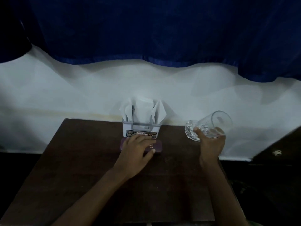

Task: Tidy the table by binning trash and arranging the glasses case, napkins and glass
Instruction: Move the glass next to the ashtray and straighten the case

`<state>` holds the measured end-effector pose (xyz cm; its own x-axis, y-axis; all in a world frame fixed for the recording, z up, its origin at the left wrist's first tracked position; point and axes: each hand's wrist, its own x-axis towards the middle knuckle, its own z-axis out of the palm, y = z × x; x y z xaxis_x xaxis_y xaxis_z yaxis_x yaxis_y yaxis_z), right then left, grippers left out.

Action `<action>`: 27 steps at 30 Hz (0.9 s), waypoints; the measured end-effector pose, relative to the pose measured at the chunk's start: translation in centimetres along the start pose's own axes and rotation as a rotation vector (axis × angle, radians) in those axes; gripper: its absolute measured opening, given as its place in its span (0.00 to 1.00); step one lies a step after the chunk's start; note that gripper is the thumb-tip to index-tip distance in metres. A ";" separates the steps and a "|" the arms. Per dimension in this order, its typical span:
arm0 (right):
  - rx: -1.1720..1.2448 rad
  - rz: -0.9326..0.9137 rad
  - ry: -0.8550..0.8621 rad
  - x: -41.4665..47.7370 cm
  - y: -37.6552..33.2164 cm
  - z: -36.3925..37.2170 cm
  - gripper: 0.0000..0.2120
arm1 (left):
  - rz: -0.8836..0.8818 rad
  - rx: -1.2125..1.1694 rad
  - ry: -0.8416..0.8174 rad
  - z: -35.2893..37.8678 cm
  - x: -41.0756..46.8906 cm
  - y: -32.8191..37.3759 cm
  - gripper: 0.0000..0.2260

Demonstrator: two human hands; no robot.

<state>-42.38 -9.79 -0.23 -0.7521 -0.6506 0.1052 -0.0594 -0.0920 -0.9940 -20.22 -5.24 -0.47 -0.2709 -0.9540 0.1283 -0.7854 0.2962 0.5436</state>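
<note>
A dark purple glasses case (157, 146) lies on the brown table (84, 160), just in front of a white napkin holder (141, 130) filled with white napkins (143, 108). My left hand (138, 148) rests on top of the case, fingers wrapped over it. My right hand (210, 144) holds a clear drinking glass (210, 124) tilted on its side in the air, past the table's far right corner, its mouth pointing up and to the right.
A white wall runs behind the table, with a dark blue curtain (162, 30) hanging above it. A dark piece of furniture (280, 149) stands at the right. The floor around the table is dark.
</note>
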 end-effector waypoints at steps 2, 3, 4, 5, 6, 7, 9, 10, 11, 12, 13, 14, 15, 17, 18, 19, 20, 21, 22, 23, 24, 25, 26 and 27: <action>-0.044 -0.029 0.015 1.2 0.2 0.2 0.33 | -0.037 0.042 -0.027 -0.2 0.2 -0.3 0.26; -0.082 -0.048 0.009 1.7 0.4 0.4 0.33 | -0.052 0.051 -0.040 -0.2 0.4 -0.4 0.23; -0.124 -0.063 -0.001 2.1 0.6 0.5 0.32 | -0.062 0.055 -0.049 -0.3 0.4 -0.4 0.19; -0.159 -0.074 -0.012 2.4 0.9 0.6 0.32 | -0.072 0.054 -0.053 -0.4 0.5 -0.4 0.17; -0.193 -0.082 -0.022 2.8 1.3 0.8 0.32 | -0.082 0.052 -0.058 -0.5 0.5 -0.4 0.17; -0.226 -0.091 -0.029 3.1 1.7 0.9 0.32 | -0.096 0.051 -0.068 -0.5 0.5 -0.5 0.17; -0.293 -0.110 -0.051 3.7 2.5 1.0 0.32 | -0.129 0.047 -0.097 -0.6 0.5 -0.6 0.17; -0.328 -0.118 -0.064 3.9 2.8 1.0 0.32 | -0.141 0.047 -0.109 -0.6 0.5 -0.7 0.18; -0.360 -0.121 -0.075 4.1 3.1 0.9 0.32 | -0.148 0.050 -0.119 -0.5 0.5 -0.9 0.18; -0.386 -0.120 -0.081 4.4 3.3 0.9 0.32 | -0.150 0.053 -0.127 -0.4 0.5 -1.1 0.18; -0.402 -0.117 -0.081 4.5 3.4 0.8 0.33 | -0.151 0.053 -0.136 -0.4 0.6 -1.2 0.19; -0.410 -0.117 -0.080 4.7 3.6 0.8 0.34 | -0.151 0.053 -0.144 -0.4 0.5 -1.3 0.19; -0.416 -0.116 -0.078 4.7 3.7 0.7 0.34 | -0.151 0.053 -0.151 -0.4 0.6 -1.3 0.19; -0.422 -0.109 -0.081 4.6 4.0 0.7 0.34 | -0.151 0.062 -0.160 -0.5 0.6 -1.4 0.20; -0.420 -0.103 -0.086 4.6 4.1 0.6 0.34 | -0.152 0.069 -0.166 -0.5 0.6 -1.5 0.20; -0.412 -0.097 -0.093 4.6 4.1 0.7 0.34 | -0.156 0.074 -0.175 -0.6 0.6 -1.5 0.20; -0.407 -0.098 -0.104 4.5 4.2 0.7 0.35 | -0.160 0.078 -0.185 -0.7 0.6 -1.5 0.20; -0.412 -0.103 -0.117 4.5 4.2 0.8 0.36 | -0.166 0.083 -0.198 -0.8 0.6 -1.5 0.21; -0.418 -0.109 -0.128 4.5 4.2 0.8 0.37 | -0.173 0.090 -0.214 -0.9 0.6 -1.5 0.21; -0.421 -0.108 -0.135 4.5 4.2 0.8 0.38 | -0.178 0.099 -0.229 -0.9 0.6 -1.5 0.21; -0.417 -0.106 -0.142 4.4 4.1 0.8 0.39 | -0.179 0.106 -0.240 -0.9 0.6 -1.5 0.22; -0.413 -0.103 -0.147 4.4 4.1 0.8 0.40 | -0.179 0.109 -0.249 -1.0 0.6 -1.5 0.22; -0.418 -0.103 -0.152 4.3 4.1 0.9 0.40 | -0.179 0.111 -0.256 -1.0 0.6 -1.5 0.22; -0.425 -0.106 -0.155 4.3 4.2 0.9 0.41 | -0.180 0.115 -0.261 -1.0 0.6 -1.5 0.22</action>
<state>-45.25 -13.67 -3.93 -0.6220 -0.7624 0.1784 -0.4187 0.1314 -0.8985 -18.61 -6.28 -0.36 -0.2439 -0.9518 -0.1862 -0.8873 0.1415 0.4390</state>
